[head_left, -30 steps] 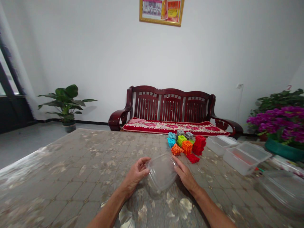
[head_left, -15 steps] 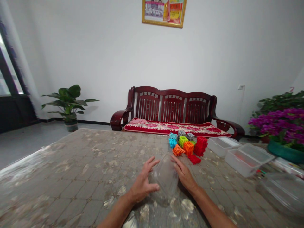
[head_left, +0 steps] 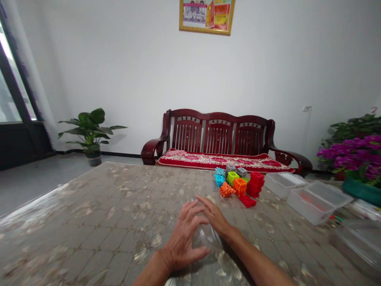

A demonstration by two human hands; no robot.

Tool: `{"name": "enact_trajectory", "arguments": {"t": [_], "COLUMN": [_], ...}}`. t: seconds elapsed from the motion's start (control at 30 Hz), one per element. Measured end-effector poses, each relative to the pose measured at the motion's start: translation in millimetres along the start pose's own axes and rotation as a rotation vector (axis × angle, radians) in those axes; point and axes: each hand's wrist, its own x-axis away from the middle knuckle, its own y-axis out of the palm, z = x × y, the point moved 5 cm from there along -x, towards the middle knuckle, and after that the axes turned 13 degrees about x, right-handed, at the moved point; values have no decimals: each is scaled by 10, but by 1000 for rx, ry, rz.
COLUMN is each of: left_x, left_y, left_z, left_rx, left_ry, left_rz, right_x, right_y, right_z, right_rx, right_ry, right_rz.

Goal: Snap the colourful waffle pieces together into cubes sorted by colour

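Observation:
A clear plastic container (head_left: 206, 237) is held upright on its edge on the patterned table (head_left: 98, 214), right in front of me. My left hand (head_left: 186, 234) lies flat against its near side, fingers spread and pointing up. My right hand (head_left: 214, 217) presses the far side, fingers together. Both hands clasp the container between them. Beyond the hands lies a heap of colourful toy blocks (head_left: 239, 185): blue, grey, green, orange and red.
Clear lidded boxes (head_left: 315, 198) and another (head_left: 281, 182) stand at the right of the table, and a clear lid (head_left: 357, 238) lies near the right edge. A dark wooden bench (head_left: 220, 139) stands behind the table, purple flowers (head_left: 354, 157) at the right, a potted plant (head_left: 91, 129) at the left.
The container has been turned from a tilted, open-faced hold to standing on edge. My left hand has swung over its near face and both hands have closed together.

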Motion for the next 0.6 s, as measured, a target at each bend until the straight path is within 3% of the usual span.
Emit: {"name": "enact_trajectory", "arguments": {"t": [0.13,0.27,0.4,0.47,0.6], "left_x": [-29,-48,-45,-31,2], "left_y": [-68,-85,-105,-139,-210], "left_z": [47,83,-2,-77,-220], "left_rx": [-79,-145,-223,-271,-365], "left_ry": [31,84,59,43,5], "left_rz": [47,94,190,261,356], "right_x": [-88,-34,88,151,278], "right_y": [41,-125,-273,-299,-242], "right_z": [2,-57,-205,-329,-619], "right_rx": [-30,0,1,53,248], "right_ry": [33,39,35,-40,-339], "right_rz": [29,145,170,170,178]}}
